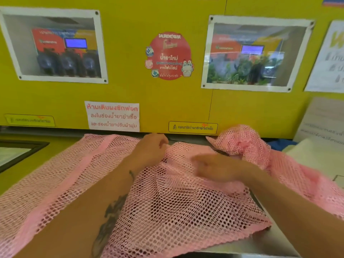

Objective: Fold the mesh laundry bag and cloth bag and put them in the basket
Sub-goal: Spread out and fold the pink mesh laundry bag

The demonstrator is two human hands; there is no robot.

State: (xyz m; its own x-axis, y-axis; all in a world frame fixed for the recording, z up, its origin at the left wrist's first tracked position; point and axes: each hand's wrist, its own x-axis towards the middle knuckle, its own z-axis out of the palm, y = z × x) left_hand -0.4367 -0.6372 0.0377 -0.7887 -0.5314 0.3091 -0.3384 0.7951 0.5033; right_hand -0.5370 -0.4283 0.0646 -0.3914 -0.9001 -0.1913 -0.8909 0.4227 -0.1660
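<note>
One pink mesh bag (167,202) (bunched at right): left hand (151,148) pinches it, blurred right hand (216,169) lies flat, fingers straight.

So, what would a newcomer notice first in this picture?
First, the large pink mesh laundry bag, spread over the metal counter across the lower half. Both hands lie on it near the middle: the left hand pinches its far edge, the blurred right hand beside it. Behind rises a bright yellow wall panel.
</note>
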